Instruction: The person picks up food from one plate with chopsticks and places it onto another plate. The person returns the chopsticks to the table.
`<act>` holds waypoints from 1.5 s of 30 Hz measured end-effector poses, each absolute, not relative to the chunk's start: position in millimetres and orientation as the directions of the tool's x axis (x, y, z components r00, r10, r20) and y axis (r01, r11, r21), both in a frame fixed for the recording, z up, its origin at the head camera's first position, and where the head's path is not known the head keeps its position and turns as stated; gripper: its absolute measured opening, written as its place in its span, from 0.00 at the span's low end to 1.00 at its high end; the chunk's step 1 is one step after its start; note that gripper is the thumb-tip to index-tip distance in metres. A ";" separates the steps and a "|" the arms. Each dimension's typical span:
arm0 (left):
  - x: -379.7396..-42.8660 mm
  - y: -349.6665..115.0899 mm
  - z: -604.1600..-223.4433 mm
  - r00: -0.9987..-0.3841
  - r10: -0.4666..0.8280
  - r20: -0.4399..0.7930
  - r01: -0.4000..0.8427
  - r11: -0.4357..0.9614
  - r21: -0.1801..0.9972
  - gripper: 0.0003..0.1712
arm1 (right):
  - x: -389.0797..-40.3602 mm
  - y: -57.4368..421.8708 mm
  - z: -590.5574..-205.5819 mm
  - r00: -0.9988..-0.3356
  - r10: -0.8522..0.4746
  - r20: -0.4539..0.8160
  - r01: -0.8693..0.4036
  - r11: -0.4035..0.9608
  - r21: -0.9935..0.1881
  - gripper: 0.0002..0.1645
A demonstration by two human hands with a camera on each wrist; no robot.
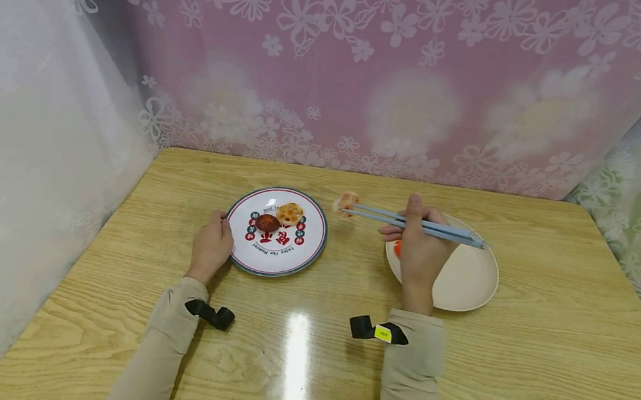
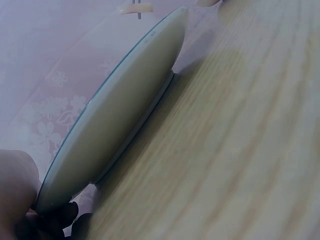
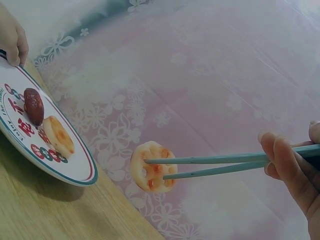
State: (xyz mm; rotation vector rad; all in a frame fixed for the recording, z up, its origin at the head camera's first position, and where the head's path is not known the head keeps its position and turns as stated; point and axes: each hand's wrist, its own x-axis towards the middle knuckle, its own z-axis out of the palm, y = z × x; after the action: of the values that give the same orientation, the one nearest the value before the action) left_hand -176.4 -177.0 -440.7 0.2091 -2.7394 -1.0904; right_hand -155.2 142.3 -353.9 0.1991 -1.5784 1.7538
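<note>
My right hand (image 1: 423, 248) grips a pair of pale blue chopsticks (image 3: 220, 166). Between their tips is a lotus root slice (image 3: 152, 167), browned and full of holes, held in the air between the two dishes. My left hand (image 1: 213, 244) pinches the left rim of a white plate (image 1: 242, 254) with a blue-green edge and red lettering, thumb above and fingers beneath, as the left wrist view shows. On that plate lie a brown shiitake mushroom cap (image 1: 267, 223) with a star cut and a second lotus root slice (image 1: 289, 214), side by side.
A cream oval dish (image 1: 471, 282) stands on the right, partly covered by my right hand and forearm. An orange-red piece (image 1: 397, 248) shows at its left side. The wooden table (image 1: 303, 379) ends at a pink floral curtain (image 1: 330, 98) behind.
</note>
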 end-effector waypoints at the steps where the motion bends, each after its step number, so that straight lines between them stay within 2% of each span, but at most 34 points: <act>1: -176.3 -177.0 -440.7 -0.973 -0.199 0.118 -0.064 0.720 0.691 0.21 | -155.7 141.7 -354.3 -0.709 0.418 0.568 -0.610 0.042 -0.792 0.24; 19: -176.3 -176.3 -440.4 -0.975 -0.205 0.090 -0.087 0.717 0.691 0.21 | -156.4 128.7 -359.2 -0.788 0.322 0.525 -0.532 0.074 -0.844 0.23; 26: -177.3 -176.4 -441.6 -0.975 -0.206 0.087 -0.090 0.716 0.692 0.22 | -149.4 121.5 -347.9 -0.813 0.297 0.501 -0.512 0.046 -0.858 0.21; 33: -177.5 -176.7 -441.8 -0.973 -0.214 0.088 -0.093 0.712 0.696 0.21 | -159.8 116.9 -363.1 -0.820 0.268 0.506 -0.504 0.079 -0.860 0.20; 45: -176.7 -176.2 -440.1 -0.973 -0.208 0.105 -0.077 0.713 0.697 0.20 | -143.3 101.4 -342.5 -0.848 0.209 0.487 -0.473 0.113 -0.874 0.19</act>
State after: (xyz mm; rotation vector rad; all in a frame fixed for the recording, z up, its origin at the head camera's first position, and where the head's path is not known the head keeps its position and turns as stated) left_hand -176.7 -176.2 -440.1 0.2302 -2.7423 -1.1040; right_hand -143.3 101.4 -342.5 0.2558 -1.8959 1.7871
